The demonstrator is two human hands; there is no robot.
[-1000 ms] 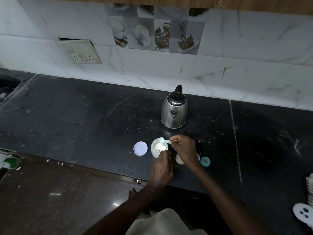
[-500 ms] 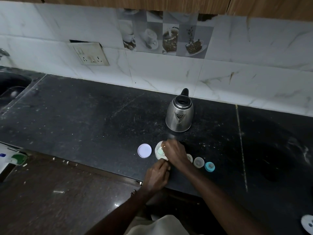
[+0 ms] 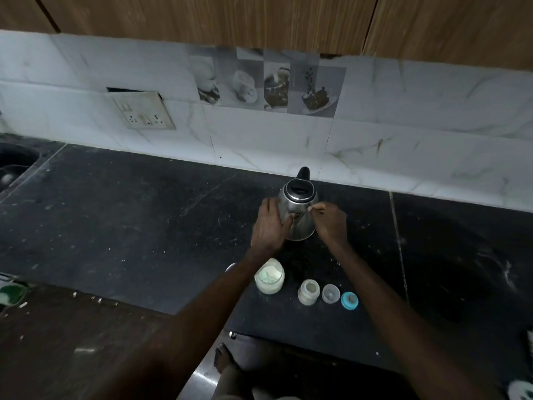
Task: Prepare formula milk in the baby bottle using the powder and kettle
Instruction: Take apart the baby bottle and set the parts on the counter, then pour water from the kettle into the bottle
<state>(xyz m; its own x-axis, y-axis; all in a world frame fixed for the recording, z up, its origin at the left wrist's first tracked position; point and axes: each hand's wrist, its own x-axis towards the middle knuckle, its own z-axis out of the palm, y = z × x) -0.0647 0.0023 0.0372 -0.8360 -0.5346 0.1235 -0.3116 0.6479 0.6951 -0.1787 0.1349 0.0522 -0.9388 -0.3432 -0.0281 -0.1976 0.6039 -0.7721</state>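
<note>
Your left hand is lying spread flat against the left flank of the one steel electric kettle with the black lid, while your right hand is touching its right side with fingers curled. Nearer you on the black stone counter, one open glass jar is holding pale powder. Just right of it are standing one small uncapped baby bottle with powder inside, one clear cap and one blue teat ring.
</note>
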